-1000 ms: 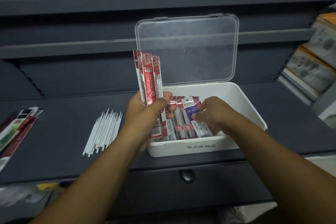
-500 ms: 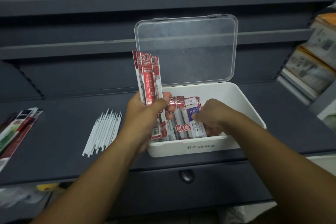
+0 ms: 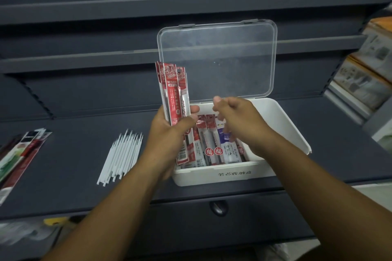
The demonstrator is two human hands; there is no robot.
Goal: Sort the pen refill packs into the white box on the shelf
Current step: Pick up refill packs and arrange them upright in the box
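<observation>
A white box (image 3: 282, 121) stands on the dark shelf with its clear lid (image 3: 216, 59) propped open behind it. Several red and white refill packs (image 3: 214, 144) and a blue-labelled one lie side by side inside. My left hand (image 3: 169, 133) grips a small upright bunch of red refill packs (image 3: 172, 91) at the box's left edge. My right hand (image 3: 237, 118) hovers over the packs in the box, fingers loosely curled and holding nothing.
A bundle of loose white refills (image 3: 123, 152) lies on the shelf left of the box. More packs (image 3: 19, 154) lie at the far left edge. Boxed goods (image 3: 369, 74) fill the shelves on the right. A drawer lock (image 3: 218, 207) sits below the shelf edge.
My right hand has let go of the blue-labelled pack in the box and risen above it, toward the left hand. The left hand's bunch has stayed put.
</observation>
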